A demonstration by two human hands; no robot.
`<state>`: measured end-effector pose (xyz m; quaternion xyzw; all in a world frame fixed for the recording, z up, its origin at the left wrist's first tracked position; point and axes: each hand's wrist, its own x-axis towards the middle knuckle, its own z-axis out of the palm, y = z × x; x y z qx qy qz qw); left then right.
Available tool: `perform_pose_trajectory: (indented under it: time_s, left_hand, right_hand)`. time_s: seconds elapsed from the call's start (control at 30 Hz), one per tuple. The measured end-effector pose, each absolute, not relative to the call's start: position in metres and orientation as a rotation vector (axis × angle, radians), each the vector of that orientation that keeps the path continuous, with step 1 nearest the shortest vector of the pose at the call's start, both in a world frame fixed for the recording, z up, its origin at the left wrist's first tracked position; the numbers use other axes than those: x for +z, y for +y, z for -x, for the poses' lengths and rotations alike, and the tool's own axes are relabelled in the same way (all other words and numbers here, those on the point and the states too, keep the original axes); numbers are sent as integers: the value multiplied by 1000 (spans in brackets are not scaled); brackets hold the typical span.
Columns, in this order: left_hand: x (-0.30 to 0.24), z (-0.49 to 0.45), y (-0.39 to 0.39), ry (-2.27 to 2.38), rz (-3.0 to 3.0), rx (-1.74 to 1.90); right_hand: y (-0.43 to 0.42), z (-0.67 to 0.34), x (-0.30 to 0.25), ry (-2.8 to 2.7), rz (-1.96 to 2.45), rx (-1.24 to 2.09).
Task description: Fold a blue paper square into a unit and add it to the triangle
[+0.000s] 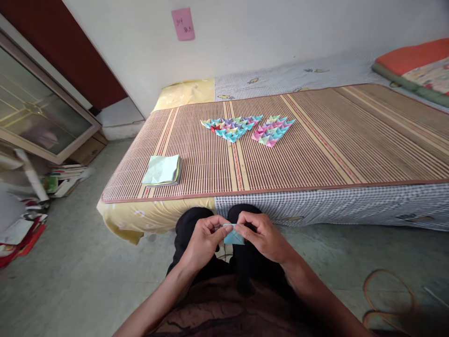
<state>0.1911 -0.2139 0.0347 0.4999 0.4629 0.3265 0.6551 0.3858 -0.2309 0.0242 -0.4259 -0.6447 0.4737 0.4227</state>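
A small folded square of blue paper [234,238] is held between my two hands, above my knees. My left hand [209,238] pinches its upper left part between thumb and fingers. Close beside it, my right hand [260,234] grips the upper right part the same way. Ahead on the striped mat lie two groups of small folded paper boats, a wider multicoloured group [231,128] and a pink, green and blue group [273,131]. A stack of paper sheets [161,170], pale green on top, rests near the mat's front left.
The bamboo mat [196,173] covers a bed with a checked sheet [315,206] and yellow cloth [168,215]. Folded bedding [417,63] lies far right. A pink note [183,24] hangs on the wall. Books [68,173] and a glass-doored cabinet [38,103] stand left; a looped cord [387,295] lies right.
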Motion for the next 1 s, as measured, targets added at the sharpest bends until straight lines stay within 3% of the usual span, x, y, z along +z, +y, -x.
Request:
perform_pose_trajectory:
  time_s: [1.0]
  left_hand:
    - [31, -191, -211, 1075, -1249, 651]
  right_hand:
    - [-229, -380, 12, -1395, 1145, 1061]
